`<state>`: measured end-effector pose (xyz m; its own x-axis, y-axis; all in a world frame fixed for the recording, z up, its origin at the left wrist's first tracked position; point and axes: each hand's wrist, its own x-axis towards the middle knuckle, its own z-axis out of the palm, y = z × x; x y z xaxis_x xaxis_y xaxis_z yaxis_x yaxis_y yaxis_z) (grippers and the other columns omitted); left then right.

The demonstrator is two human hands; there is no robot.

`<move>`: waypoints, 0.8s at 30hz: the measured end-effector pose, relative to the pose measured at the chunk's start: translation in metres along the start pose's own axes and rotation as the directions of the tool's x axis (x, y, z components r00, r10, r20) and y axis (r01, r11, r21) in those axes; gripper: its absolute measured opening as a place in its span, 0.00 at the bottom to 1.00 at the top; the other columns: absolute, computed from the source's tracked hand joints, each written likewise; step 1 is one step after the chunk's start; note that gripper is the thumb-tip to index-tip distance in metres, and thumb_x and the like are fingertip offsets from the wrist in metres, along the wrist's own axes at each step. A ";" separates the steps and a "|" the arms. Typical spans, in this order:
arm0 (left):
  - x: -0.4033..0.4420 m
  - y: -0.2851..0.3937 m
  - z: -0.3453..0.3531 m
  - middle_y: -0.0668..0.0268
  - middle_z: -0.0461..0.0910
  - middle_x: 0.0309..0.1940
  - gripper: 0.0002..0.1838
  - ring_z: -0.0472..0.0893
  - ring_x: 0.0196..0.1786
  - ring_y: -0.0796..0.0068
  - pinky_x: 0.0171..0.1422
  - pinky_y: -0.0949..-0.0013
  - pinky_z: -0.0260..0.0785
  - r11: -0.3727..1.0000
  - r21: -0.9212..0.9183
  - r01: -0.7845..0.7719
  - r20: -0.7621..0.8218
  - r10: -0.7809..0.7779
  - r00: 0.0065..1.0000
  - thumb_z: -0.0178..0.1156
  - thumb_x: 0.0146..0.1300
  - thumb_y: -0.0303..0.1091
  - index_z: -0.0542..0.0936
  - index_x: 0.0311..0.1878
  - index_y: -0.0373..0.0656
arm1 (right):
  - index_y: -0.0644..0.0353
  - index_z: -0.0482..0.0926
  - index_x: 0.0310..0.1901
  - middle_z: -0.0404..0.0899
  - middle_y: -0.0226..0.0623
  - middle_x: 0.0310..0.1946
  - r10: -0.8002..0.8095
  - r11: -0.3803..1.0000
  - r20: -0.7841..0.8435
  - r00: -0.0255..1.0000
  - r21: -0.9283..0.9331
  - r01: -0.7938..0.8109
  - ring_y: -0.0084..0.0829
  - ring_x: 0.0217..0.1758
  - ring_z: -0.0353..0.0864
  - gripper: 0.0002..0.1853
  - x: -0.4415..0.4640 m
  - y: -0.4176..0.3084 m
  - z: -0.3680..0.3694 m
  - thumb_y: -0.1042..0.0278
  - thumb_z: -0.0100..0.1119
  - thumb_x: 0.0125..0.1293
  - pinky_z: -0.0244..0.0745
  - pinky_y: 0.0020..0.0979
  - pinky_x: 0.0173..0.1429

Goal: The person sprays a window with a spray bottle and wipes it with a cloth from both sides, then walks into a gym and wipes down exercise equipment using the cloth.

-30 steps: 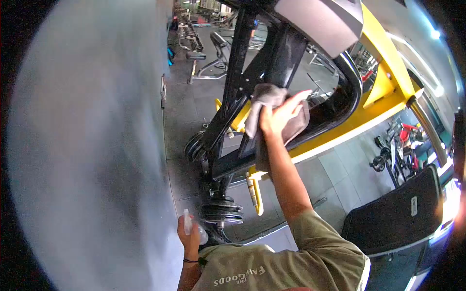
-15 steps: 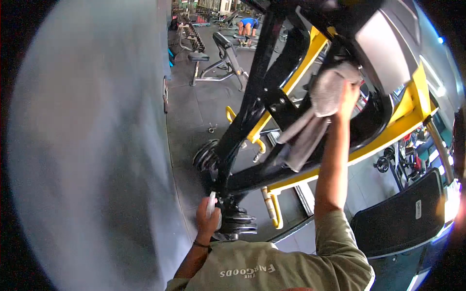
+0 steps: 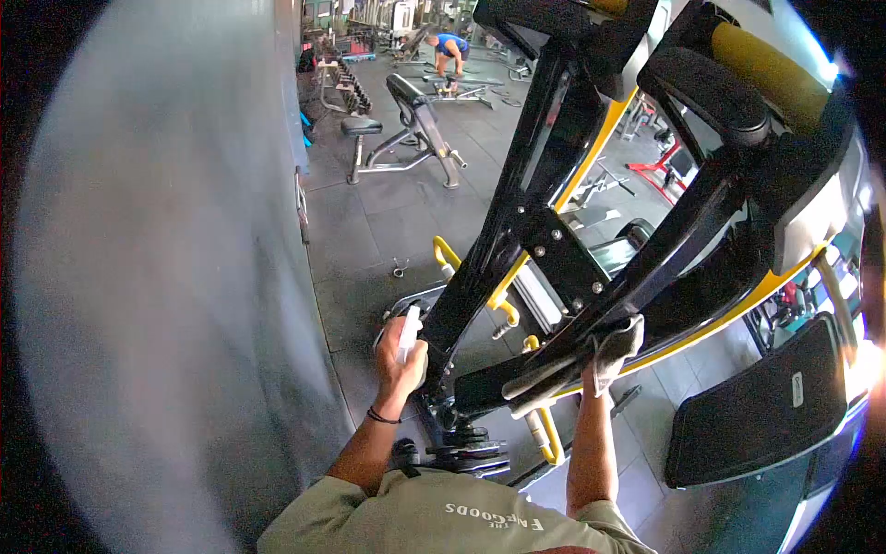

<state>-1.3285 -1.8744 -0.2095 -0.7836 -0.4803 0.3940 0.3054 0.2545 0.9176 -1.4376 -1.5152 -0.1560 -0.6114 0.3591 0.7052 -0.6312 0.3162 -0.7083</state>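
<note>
My left hand (image 3: 400, 371) is closed around a spray bottle (image 3: 409, 332); its white spray head shows above the fist, and the rest is mostly hidden. This hand is beside the lower part of the machine's black upright (image 3: 475, 277). With my right hand (image 3: 595, 379) I grip a grey cloth (image 3: 620, 349). The cloth covers most of the fingers and lies against a sloping black beam (image 3: 646, 258) of the exercise machine, its loose end trailing left along the beam.
Yellow handles (image 3: 546, 434) and black weight plates (image 3: 466, 452) sit low on the machine. A grey wall (image 3: 166, 277) runs along my left. Ahead stand a bench (image 3: 415, 120) and a dumbbell rack (image 3: 346, 88). Farther back, a person in blue (image 3: 450, 48) bends over. A black padded panel (image 3: 757, 406) is at right.
My right hand has come down and toward me with the cloth, from the upper machine to the lower beam. My left hand has risen slightly with the spray bottle. My view has shifted.
</note>
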 end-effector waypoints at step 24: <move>-0.077 0.050 -0.025 0.66 0.82 0.39 0.16 0.80 0.38 0.74 0.45 0.68 0.72 0.970 0.092 0.223 -0.080 -0.216 0.973 0.61 0.55 0.27 0.80 0.48 0.41 | 0.65 0.54 0.71 0.77 0.59 0.55 -0.034 0.935 -0.137 0.990 -0.354 -0.017 0.53 0.57 0.81 0.56 0.048 -0.134 0.055 0.65 0.79 0.42 0.73 0.44 0.67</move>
<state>-1.2390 -1.8453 -0.1927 -0.7854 -0.5893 0.1895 0.0719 0.2172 0.9735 -1.4082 -1.5884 -0.0258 -0.5183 0.4652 0.7176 -0.4113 0.6001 -0.6861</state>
